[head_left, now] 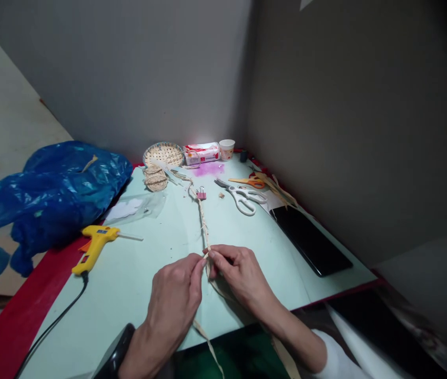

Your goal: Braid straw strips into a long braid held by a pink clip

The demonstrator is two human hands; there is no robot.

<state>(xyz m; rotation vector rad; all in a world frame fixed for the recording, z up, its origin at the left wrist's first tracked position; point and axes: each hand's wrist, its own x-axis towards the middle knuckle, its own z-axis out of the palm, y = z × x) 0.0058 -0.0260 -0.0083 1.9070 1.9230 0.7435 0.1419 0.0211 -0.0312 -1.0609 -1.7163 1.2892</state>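
Note:
A pale braid of flat plant-fibre strands [203, 227] runs from the middle of the table toward me. Near its far end sits a pink binder clip [201, 195]. My left hand [178, 295] pinches the near end of the braid between thumb and fingers. Right beside it, my right hand [237, 271] is also closed on the strands, its thumb on top and fingertips almost touching the left ones. One loose strand [207, 339] hangs below the left hand over the table edge. Another passes beneath the right hand, partly hidden.
On the left are a yellow glue gun [96, 247] with its cord and a blue plastic bag [69, 189]. White scissors [243, 197], orange scissors [253, 181] and a black phone-like slab [310, 239] lie right. A woven basket [163, 153] and paper cup [227, 149] stand behind.

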